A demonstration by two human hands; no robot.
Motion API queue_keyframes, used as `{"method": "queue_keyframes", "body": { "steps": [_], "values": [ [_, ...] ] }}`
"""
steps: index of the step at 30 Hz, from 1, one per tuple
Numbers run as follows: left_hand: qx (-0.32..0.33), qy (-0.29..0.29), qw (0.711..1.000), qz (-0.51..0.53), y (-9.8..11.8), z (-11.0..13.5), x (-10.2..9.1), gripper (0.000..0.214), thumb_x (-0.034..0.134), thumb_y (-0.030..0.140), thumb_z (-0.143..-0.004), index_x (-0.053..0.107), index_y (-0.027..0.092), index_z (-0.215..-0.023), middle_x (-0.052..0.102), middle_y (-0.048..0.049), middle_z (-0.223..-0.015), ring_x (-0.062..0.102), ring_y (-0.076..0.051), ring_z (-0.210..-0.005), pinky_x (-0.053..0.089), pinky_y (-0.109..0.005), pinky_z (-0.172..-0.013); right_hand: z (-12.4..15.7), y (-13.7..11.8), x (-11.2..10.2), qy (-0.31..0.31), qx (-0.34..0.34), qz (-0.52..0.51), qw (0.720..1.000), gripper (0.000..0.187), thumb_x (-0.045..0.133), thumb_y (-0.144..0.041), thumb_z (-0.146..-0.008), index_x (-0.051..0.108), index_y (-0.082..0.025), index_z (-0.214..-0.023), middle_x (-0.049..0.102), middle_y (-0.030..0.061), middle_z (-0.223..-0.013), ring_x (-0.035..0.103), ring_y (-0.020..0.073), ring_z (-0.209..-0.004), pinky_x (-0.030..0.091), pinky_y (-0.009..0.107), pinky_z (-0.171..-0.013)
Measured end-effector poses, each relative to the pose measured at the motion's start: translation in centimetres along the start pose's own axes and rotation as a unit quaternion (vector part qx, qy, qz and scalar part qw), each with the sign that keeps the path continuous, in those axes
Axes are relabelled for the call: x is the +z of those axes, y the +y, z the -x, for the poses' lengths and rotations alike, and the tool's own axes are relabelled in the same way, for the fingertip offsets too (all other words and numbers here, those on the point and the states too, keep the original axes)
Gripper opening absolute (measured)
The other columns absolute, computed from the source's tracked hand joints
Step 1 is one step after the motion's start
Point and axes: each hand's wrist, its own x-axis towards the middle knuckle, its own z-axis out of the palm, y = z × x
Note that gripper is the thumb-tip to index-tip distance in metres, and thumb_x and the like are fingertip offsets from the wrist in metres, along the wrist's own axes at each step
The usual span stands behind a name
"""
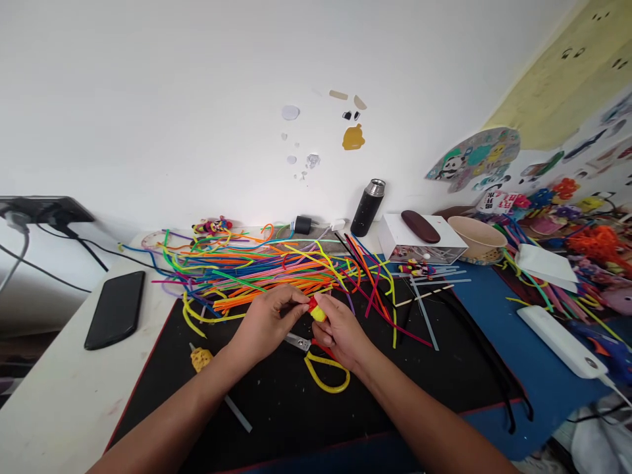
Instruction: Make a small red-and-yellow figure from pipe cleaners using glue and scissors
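Observation:
My left hand (269, 322) and my right hand (340, 332) meet over a black mat (296, 408). Both pinch a small yellow and red pipe-cleaner piece (316, 309) between their fingertips. Scissors with yellow handles (323, 368) lie on the mat just under my right hand. A heap of coloured pipe cleaners (257, 266) spreads behind the hands. A small yellow pipe-cleaner figure (201, 359) lies to the left of my left wrist.
A black phone (116, 308) lies on the white table at left. Behind stand a black flask (368, 207), a white box (424, 240) and a paper bowl (478, 240). A white power bank (560, 341) and craft clutter sit on the blue surface at right.

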Motion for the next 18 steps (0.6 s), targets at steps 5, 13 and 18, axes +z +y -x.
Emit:
{"method": "queue_keyframes", "body": {
  "steps": [5, 13, 18],
  "values": [
    [-0.012, -0.015, 1.000, -0.002, -0.25, 0.01, -0.19, 0.010, 0.066, 0.020, -0.097, 0.074, 0.022, -0.092, 0.078, -0.0023, -0.088, 0.072, -0.017, -0.079, 0.055, -0.027, -0.075, 0.06, 0.20, -0.05, 0.014, 0.002, -0.001, 1.000, 0.053, 0.082, -0.065, -0.077, 0.052, -0.021, -0.078, 0.032, -0.0142, -0.044, 0.026, 0.0032, -0.034, 0.014, 0.018, -0.036],
    [-0.008, -0.020, 0.999, -0.048, -0.10, 0.10, -0.17, 0.006, 0.066, 0.022, -0.097, 0.071, 0.022, -0.094, 0.076, -0.0021, -0.088, 0.071, -0.017, -0.077, 0.054, -0.027, -0.073, -0.15, 0.58, -0.03, 0.025, 0.003, 0.010, 1.000, 0.053, 0.080, -0.066, -0.077, 0.050, -0.022, -0.078, 0.031, -0.0145, -0.043, 0.026, 0.0040, -0.034, 0.014, 0.018, -0.037],
    [0.014, -0.016, 0.996, -0.084, -0.24, 0.18, -0.11, 0.006, 0.063, 0.018, -0.095, 0.068, 0.021, -0.094, 0.075, -0.0024, -0.086, 0.071, -0.017, -0.075, 0.053, -0.027, -0.070, -0.36, 0.94, 0.26, 0.024, 0.004, 0.011, 1.000, 0.055, 0.079, -0.068, -0.077, 0.049, -0.022, -0.078, 0.032, -0.0145, -0.044, 0.026, 0.0037, -0.034, 0.012, 0.018, -0.037]
  ]
}}
